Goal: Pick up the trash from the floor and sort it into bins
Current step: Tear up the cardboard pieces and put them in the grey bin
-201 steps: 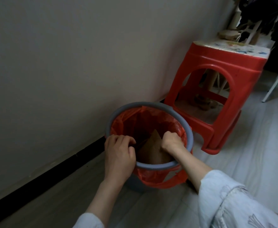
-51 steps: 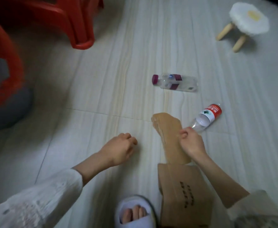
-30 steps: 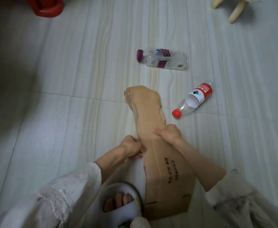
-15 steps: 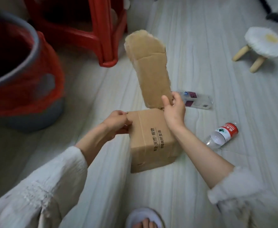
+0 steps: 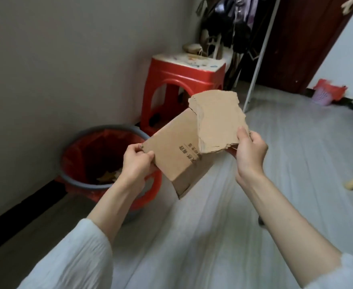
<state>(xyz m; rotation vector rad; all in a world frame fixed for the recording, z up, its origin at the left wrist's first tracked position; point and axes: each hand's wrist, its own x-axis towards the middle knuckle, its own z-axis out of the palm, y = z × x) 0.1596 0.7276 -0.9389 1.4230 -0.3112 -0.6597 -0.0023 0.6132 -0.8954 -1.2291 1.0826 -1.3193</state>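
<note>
Cardboard piece [image 5: 177, 161] being held in midair; left hand [image 5: 137, 163] pinching its left edge. Right hand [image 5: 249, 151] gripping the torn flap; red-lined bin [image 5: 100, 161] sitting below left.

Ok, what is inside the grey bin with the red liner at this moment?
Inside the grey bin, at the bottom of the red liner, lie a few brown scraps that look like cardboard. The left hand and the bin's near rim cover the rest of the bottom.

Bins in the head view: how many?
2. A grey bin lined with a red bag stands by the wall, left of the red stool. A small purple basket with a red bag stands far right by the door. Others may be out of frame.
</note>
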